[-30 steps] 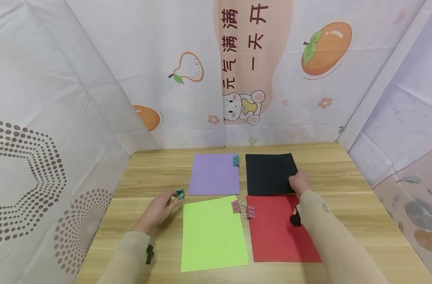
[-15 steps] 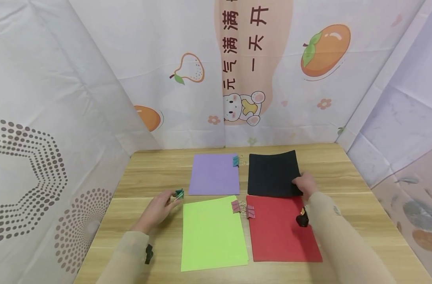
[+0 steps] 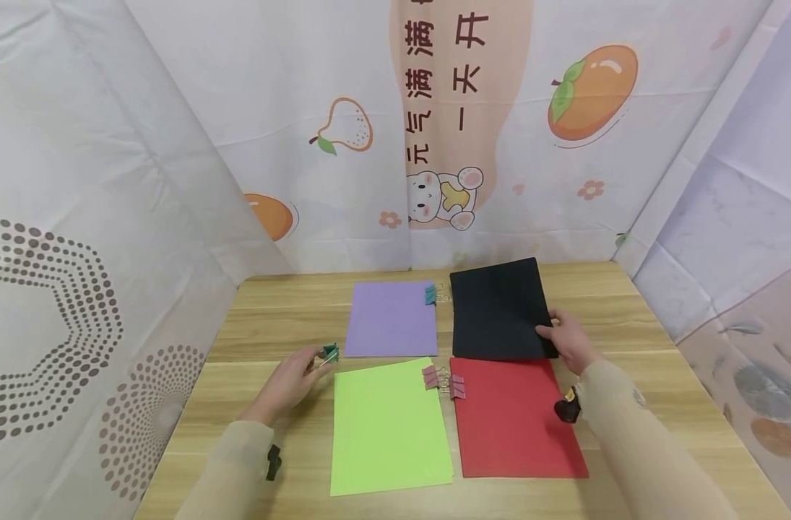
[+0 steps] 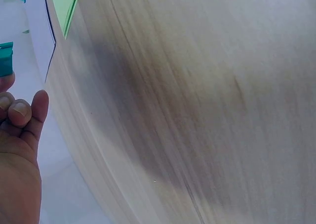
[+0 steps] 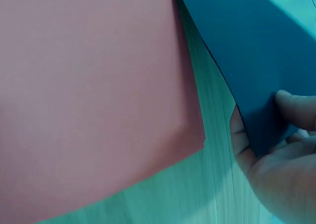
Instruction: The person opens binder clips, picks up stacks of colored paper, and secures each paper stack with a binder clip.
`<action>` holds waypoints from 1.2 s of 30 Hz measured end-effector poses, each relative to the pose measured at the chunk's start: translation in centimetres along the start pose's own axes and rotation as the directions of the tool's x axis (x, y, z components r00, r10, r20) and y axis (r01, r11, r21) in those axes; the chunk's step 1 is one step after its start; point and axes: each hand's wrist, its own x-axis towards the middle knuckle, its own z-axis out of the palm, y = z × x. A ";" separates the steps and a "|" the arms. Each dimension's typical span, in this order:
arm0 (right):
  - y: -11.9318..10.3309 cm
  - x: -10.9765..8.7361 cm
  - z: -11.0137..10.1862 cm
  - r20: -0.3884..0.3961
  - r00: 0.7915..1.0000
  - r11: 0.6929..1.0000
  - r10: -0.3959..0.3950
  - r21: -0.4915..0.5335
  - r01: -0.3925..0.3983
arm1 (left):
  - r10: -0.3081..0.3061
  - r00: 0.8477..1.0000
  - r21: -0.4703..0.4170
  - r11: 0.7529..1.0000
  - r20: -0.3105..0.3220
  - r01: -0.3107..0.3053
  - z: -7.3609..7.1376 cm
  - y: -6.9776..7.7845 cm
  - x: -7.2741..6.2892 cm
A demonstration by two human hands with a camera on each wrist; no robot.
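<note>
My right hand (image 3: 567,341) pinches the right edge of the black paper (image 3: 499,310), thumb on top and fingers underneath. The sheet's right side is lifted and tilted; in the right wrist view that black paper (image 5: 256,51) looks bluish, its corner between thumb and fingers. At the left, my left hand (image 3: 294,379) holds a green binder clip (image 3: 331,352) at its fingertips, just off the yellow-green paper's upper left corner. The left wrist view shows the same binder clip (image 4: 6,58) above the curled fingers (image 4: 19,112).
Purple paper (image 3: 391,318) bears a teal binder clip (image 3: 430,295) on its right edge. Nearer lie yellow-green paper (image 3: 391,430) and red paper (image 3: 512,426), each with a pink binder clip on their facing edges. A printed curtain (image 3: 343,217) borders the wooden table (image 3: 271,310).
The black paper's right side has risen and its far edge now slants upward. My right hand has shifted slightly right with its edge. The left hand stays put with its clip.
</note>
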 end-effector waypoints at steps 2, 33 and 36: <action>0.1 -0.1 -0.2 0.006 1.000 1.000 -0.028 0.011 0.028 | 0.002 1.000 0.001 1.000 -0.004 -0.002 0.0 0.1 0.0; 0.2 -1.3 0.2 0.106 0.934 0.902 -0.342 0.316 0.295 | 0.138 0.990 -0.030 0.990 0.034 -0.137 0.6 3.6 2.1; 0.0 -1.5 0.7 0.131 0.924 0.894 -0.359 0.332 0.300 | 0.161 0.986 -0.035 0.987 0.031 -0.160 0.9 3.9 2.4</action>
